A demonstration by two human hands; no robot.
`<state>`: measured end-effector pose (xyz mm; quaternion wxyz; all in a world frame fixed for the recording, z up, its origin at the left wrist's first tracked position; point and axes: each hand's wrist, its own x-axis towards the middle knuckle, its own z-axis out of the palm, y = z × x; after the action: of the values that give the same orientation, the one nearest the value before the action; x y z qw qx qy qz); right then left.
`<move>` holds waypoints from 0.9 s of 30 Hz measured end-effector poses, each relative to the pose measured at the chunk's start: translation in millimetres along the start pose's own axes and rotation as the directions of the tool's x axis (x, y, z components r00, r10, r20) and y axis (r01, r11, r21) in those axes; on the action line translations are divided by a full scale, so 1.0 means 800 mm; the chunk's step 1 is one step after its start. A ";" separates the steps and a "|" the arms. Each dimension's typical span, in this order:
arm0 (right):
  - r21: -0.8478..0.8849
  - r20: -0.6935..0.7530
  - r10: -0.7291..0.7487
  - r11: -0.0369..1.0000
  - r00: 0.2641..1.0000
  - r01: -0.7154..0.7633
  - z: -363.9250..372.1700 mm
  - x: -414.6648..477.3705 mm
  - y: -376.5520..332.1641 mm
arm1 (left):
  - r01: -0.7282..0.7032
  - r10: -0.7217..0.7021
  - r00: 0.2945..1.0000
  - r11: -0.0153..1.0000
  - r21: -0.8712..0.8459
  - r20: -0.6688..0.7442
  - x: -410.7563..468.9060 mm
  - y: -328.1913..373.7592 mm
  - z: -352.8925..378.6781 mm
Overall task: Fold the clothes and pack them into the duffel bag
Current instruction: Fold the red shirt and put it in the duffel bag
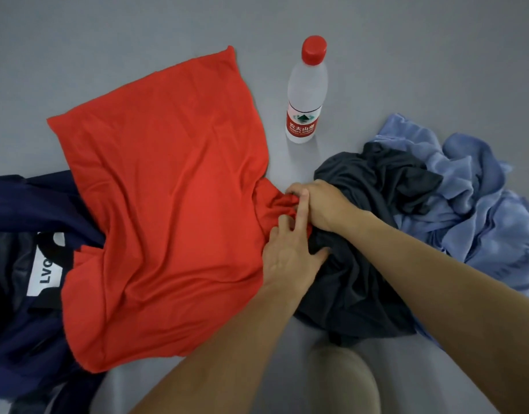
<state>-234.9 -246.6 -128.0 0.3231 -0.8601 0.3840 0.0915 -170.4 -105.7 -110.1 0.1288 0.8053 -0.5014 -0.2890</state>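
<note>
A red T-shirt (167,189) lies spread flat on the grey floor, its lower left part over a navy duffel bag (24,264) with a white label. Both hands meet at the shirt's right sleeve. My right hand (320,204) grips the bunched red sleeve fabric. My left hand (290,255) rests on the shirt's right edge with its index finger stretched up against the sleeve. To the right lies a crumpled dark grey garment (376,186), partly under my right forearm, and beside it a crumpled light blue garment (481,210).
A plastic water bottle (306,94) with a red cap stands just beyond the shirt's right side. My knee (341,383) shows at the bottom edge. Grey floor (107,40) stretches beyond the clothes.
</note>
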 end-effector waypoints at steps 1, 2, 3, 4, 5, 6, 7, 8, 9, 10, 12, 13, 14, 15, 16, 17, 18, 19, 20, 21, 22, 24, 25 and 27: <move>0.040 -0.027 0.028 0.999 0.999 -0.027 -0.003 -0.002 0.000 | 0.008 -0.008 1.000 1.000 -0.023 -0.012 0.000 -0.001 -0.001; 0.095 -0.056 0.045 0.995 0.997 -0.039 -0.007 -0.005 0.001 | 0.013 -0.015 1.000 0.998 -0.062 -0.025 -0.002 -0.004 -0.002; 0.161 -0.078 0.079 0.985 0.994 -0.066 -0.013 -0.008 0.002 | 0.014 -0.018 0.999 0.993 -0.114 -0.037 -0.004 -0.007 -0.004; 0.251 -0.092 0.121 0.963 0.988 -0.094 -0.020 -0.012 0.002 | 0.011 -0.019 0.999 0.985 -0.173 -0.049 -0.007 -0.009 -0.007; 0.369 -0.095 0.169 0.921 0.981 -0.123 -0.029 -0.015 0.000 | 0.007 -0.022 0.998 0.973 -0.232 -0.065 -0.012 -0.010 -0.011; 0.497 -0.090 0.203 0.858 0.975 -0.133 -0.039 -0.020 -0.003 | 0.005 -0.030 0.996 0.958 -0.286 -0.081 -0.018 -0.011 -0.015; 0.614 -0.074 0.226 0.778 0.971 -0.134 -0.049 -0.026 -0.008 | 0.008 -0.040 0.995 0.944 -0.329 -0.090 -0.025 -0.010 -0.021; 0.710 -0.049 0.241 0.691 0.969 -0.136 -0.057 -0.031 -0.014 | 0.014 -0.049 0.995 0.933 -0.360 -0.089 -0.032 -0.009 -0.026; 0.786 -0.016 0.238 0.603 0.971 -0.134 -0.065 -0.036 -0.019 | 0.018 -0.056 0.995 0.924 -0.383 -0.087 -0.037 -0.009 -0.031; 0.841 0.017 0.224 0.523 0.975 -0.135 -0.073 -0.040 -0.026 | 0.024 -0.065 0.994 0.916 -0.400 -0.089 -0.040 -0.009 -0.037; 0.886 0.047 0.188 0.445 0.981 -0.128 -0.083 -0.047 -0.037 | 0.026 -0.083 0.990 0.904 -0.426 -0.115 -0.038 -0.004 -0.048; 0.884 0.032 0.181 0.453 0.983 -0.112 -0.086 -0.048 -0.040 | 0.008 -0.076 0.987 0.904 -0.428 -0.142 -0.033 0.001 -0.054; 0.873 0.000 0.178 0.480 0.984 -0.087 -0.089 -0.050 -0.045 | -0.018 -0.063 0.982 0.907 -0.421 -0.177 -0.026 0.006 -0.059; 0.862 -0.037 0.171 0.504 0.984 -0.055 -0.090 -0.051 -0.048 | -0.040 -0.052 0.977 0.908 -0.416 -0.208 -0.018 0.011 -0.063; 0.856 -0.067 0.165 0.517 0.984 -0.028 -0.092 -0.052 -0.050 | -0.056 -0.045 0.972 0.907 -0.417 -0.229 -0.009 0.016 -0.066; 0.855 -0.089 0.155 0.519 0.984 -0.005 -0.093 -0.053 -0.052 | -0.072 -0.036 0.969 0.906 -0.418 -0.244 0.000 0.022 -0.069; 0.853 -0.104 0.149 0.523 0.983 0.011 -0.095 -0.055 -0.054 | -0.089 -0.023 0.966 0.907 -0.411 -0.259 0.008 0.026 -0.071; 0.850 -0.120 0.141 0.526 0.983 0.028 -0.097 -0.056 -0.054 | -0.102 -0.012 0.962 0.910 -0.401 -0.272 0.016 0.030 -0.073; 0.844 -0.135 0.136 0.534 0.981 0.042 -0.099 -0.058 -0.053 | -0.113 -0.003 0.959 0.914 -0.390 -0.284 0.023 0.034 -0.075; 0.837 -0.153 0.131 0.544 0.979 0.058 -0.101 -0.059 -0.050 | -0.128 0.009 0.954 0.918 -0.376 -0.301 0.029 0.037 -0.077; 0.828 -0.167 0.121 0.556 0.978 0.072 -0.103 -0.060 -0.047 | -0.149 0.027 0.947 0.921 -0.361 -0.321 0.034 0.039 -0.080; 0.798 -0.168 0.100 0.598 0.981 0.075 -0.107 -0.062 -0.036 | -0.186 0.059 0.935 0.920 -0.344 -0.349 0.041 0.040 -0.084; 0.776 -0.163 0.093 0.627 0.982 0.070 -0.107 -0.062 -0.032 | -0.192 0.064 0.933 0.920 -0.342 -0.353 0.044 0.039 -0.086; 0.746 -0.179 0.079 0.660 0.981 0.083 -0.104 -0.064 -0.026 | -0.178 0.045 0.937 0.914 -0.365 -0.346 0.045 0.041 -0.089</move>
<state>-262.5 -257.6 -33.0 0.6094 -0.6554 0.4165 -0.1600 -139.7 -158.6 -49.0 0.3853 0.7698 -0.4508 -0.2363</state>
